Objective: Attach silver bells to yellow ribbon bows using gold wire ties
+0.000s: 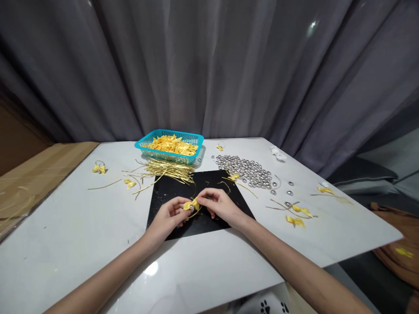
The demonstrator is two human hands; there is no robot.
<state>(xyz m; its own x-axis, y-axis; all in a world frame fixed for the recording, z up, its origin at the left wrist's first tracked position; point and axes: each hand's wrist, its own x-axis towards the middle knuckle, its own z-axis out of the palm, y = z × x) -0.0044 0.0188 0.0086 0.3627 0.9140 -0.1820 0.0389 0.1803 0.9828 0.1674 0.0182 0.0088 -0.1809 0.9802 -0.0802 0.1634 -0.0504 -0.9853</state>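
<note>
Over the black mat (183, 231) my two hands meet at a small yellow ribbon bow (187, 206) with a silver bell-like piece (191, 208) at its middle. The fingers of my left hand (170, 213) close on the bow's left side. My right hand (218, 204) pinches the bow's right tip between thumb and forefinger. A thin gold twist tie (195, 213) curves below the bow, between the hands. Gold twist ties (170, 169) lie in a pile beyond the mat, and many silver pieces (250, 170) are spread to its right.
A turquoise basket (147, 150) full of yellow bows stands at the back of the white table (81, 226). Loose bows (295, 221) lie at the right, and a bow with a wire loop (99, 168) at the left. Cardboard (42, 174) borders the left side; a grey curtain (183, 65) hangs behind.
</note>
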